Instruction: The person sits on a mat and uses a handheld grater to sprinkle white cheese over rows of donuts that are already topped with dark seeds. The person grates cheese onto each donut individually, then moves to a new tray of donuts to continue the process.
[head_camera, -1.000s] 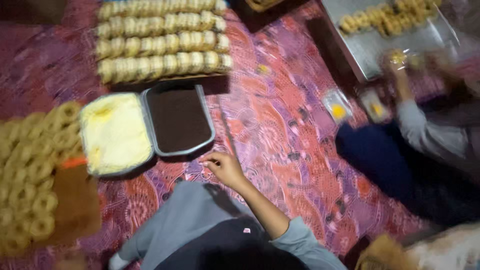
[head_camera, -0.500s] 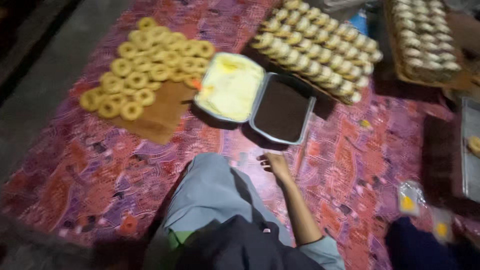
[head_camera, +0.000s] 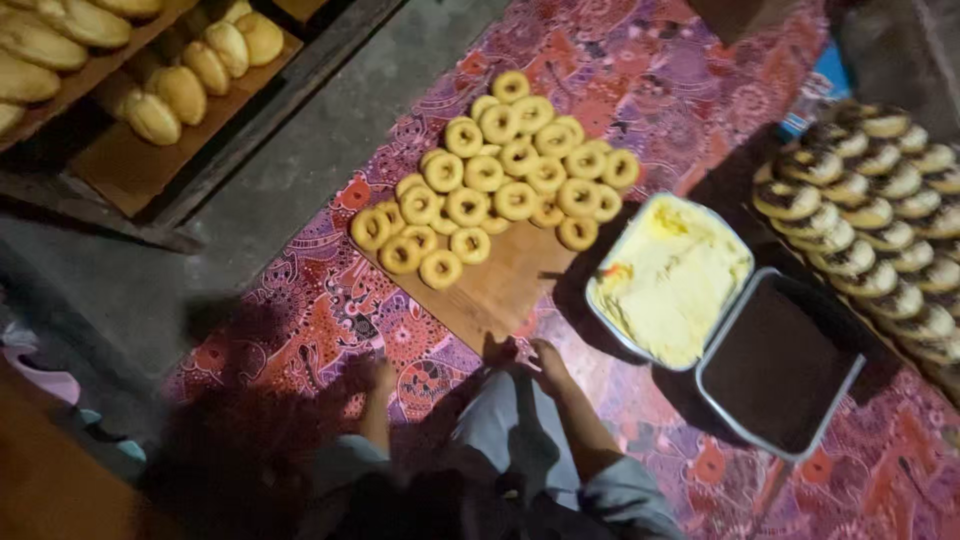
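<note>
A: Where are the hands?

B: Low in the frame, near the centre. The right hand (head_camera: 548, 362) rests on the patterned mat (head_camera: 320, 330) just below the near edge of the wooden board (head_camera: 505, 285). It looks loosely curled with nothing in it, though the light is too dim to tell how the fingers sit.

A: And the left?

B: The left hand (head_camera: 380, 380) is to the left of it, in deep shadow on the mat. I cannot tell whether it is spread or closed.

A: What is on the board?

B: A heap of ring doughnuts (head_camera: 500, 180), plain and golden, covering the upper part of the board in the middle of the frame. The lower corner of the board, nearest the right hand, is bare wood.

A: Anything beside it?

B: Right of the board sit two metal trays, touching each other. The nearer one, the tray of yellow cream (head_camera: 670, 280), lies just right of the doughnuts; the tray of dark brown filling (head_camera: 775, 365) is lower right of that.

A: Further out?

B: Along the right edge, rows of topped doughnuts (head_camera: 870, 210) with dark stripes. At upper left, long bread rolls (head_camera: 180, 70) lie on wooden racks, well apart from the hands, beyond a strip of grey floor (head_camera: 250, 220).
</note>
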